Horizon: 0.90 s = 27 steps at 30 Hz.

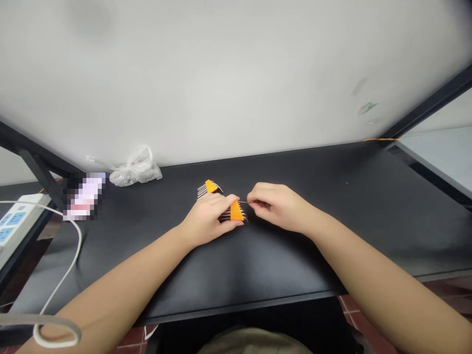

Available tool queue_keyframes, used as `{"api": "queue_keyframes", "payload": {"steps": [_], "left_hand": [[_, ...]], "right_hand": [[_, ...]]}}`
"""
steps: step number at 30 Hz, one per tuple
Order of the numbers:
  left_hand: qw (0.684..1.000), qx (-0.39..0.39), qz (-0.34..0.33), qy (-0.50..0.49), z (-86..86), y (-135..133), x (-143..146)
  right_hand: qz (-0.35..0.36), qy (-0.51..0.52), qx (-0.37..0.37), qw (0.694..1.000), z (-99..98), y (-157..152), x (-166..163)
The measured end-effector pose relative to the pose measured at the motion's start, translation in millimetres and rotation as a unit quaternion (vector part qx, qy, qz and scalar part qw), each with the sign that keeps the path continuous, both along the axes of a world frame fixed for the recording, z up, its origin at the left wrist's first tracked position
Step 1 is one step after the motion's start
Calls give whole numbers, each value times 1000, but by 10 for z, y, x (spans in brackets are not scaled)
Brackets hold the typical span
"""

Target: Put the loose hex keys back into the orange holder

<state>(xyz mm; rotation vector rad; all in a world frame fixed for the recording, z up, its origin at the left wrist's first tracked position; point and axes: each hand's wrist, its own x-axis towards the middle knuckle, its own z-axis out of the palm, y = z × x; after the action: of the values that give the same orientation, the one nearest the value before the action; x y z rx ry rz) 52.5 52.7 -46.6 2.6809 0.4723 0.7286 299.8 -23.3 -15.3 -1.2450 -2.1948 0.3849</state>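
My left hand [210, 219] is closed round an orange hex key holder [236, 211], with several dark L-shaped keys sticking out of it. My right hand [275, 204] pinches the end of a thin hex key [243, 202] at the holder's right side. The key's other end runs toward the holder, and my left fingers partly hide where it meets it. Just beyond my left hand, a second orange hex key holder [211, 186] with several keys lies on the black table [295, 260].
A clear plastic bag [136, 169] lies by the wall at the back left. Beside it is a blurred-out, pixelated item [85, 196]. On the far left sits a white power strip [16, 221], and a white cable [79, 236] loops over the table's left side.
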Motion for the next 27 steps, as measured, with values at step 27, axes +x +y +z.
{"api": "queue_keyframes", "payload": {"steps": [27], "left_hand": [[999, -2, -25, 27, 35, 2, 32]], "right_hand": [[1, -70, 14, 997, 81, -135, -69]]}}
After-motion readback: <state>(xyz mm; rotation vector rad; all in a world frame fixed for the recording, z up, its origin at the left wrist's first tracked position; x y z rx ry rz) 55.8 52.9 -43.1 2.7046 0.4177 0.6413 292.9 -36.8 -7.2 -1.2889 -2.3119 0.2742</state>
